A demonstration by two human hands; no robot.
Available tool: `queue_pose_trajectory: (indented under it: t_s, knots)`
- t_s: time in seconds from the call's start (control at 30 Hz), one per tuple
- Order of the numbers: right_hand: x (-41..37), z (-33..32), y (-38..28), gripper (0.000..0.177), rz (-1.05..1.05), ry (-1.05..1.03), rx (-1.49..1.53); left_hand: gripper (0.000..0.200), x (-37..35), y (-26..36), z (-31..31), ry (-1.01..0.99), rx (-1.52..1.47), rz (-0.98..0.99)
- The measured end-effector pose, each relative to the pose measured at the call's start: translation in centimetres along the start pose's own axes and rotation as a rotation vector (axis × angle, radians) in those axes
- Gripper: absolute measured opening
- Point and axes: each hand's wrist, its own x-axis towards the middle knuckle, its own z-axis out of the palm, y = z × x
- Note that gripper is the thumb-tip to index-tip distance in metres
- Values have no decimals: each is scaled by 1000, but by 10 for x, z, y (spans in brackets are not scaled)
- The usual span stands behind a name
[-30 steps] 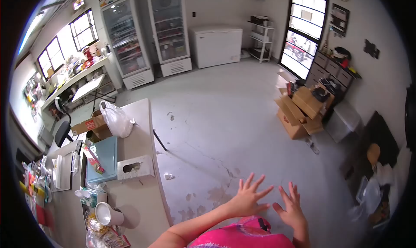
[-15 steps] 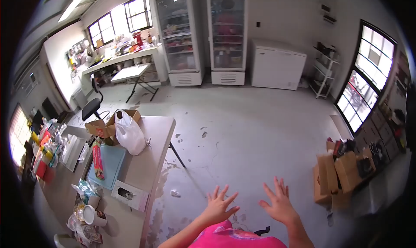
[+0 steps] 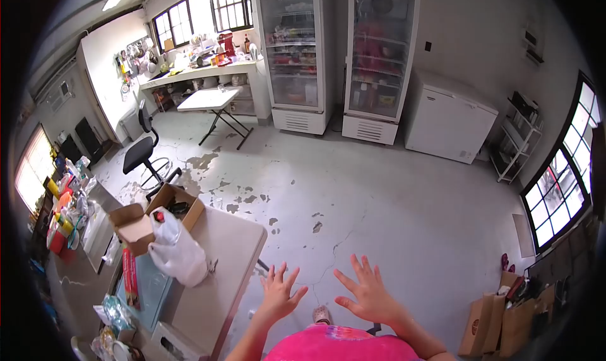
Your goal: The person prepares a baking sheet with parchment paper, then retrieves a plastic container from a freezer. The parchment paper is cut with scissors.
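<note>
My left hand [image 3: 282,293] is raised in front of my pink shirt [image 3: 341,345], fingers spread, holding nothing. To its left is the edge of a long table [image 3: 221,254], where a white plastic bag [image 3: 178,255] stands beside an open cardboard box [image 3: 180,211]. My right hand [image 3: 366,290] is also up with its fingers apart and nothing in it, over the grey floor. Neither hand touches anything. A shoe [image 3: 321,315] shows on the floor between the two hands.
Two glass-door fridges [image 3: 293,61] and a white chest freezer [image 3: 449,118] line the far wall. A black chair [image 3: 140,153] and a small folding table [image 3: 209,100] stand at the left. Cardboard boxes [image 3: 499,323] sit at the lower right, near a white rack [image 3: 514,140].
The view has shifted, bringing the fridges and bagged table end nearer. Both hands appear further left, still spread. A shoe has come into view below them.
</note>
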Motion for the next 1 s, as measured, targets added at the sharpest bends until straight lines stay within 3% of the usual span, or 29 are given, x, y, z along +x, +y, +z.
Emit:
queue_pose_trajectory:
  t_s: [0.2,0.33,0.5,0.57,0.6,0.67,0.83,1.0]
  knots:
    - [119,-27,69,59,96,-19,44,55,160,28,-26,7,66,274]
    - [201,-37,129,60,140,-35,103,55,250,38,-33,-58,8,359]
    - [333,-57,205,60,69,-74,91,52,359,12,-49,19,-101,243]
    - [390,-63,220,60,18,-113,61,50,392,-1,-63,49,-120,36]
    - [418,-67,225,60,1,-122,64,49,407,-10,-69,98,-163,21]
    - [483,-76,230,59,-190,-193,33,49,437,-32,-81,150,-177,-50]
    - [609,-57,197,58,-442,-290,-76,48,481,-74,-108,373,-218,-329]
    - [704,-14,146,60,-683,-405,24,49,509,-150,-121,439,-319,-423]
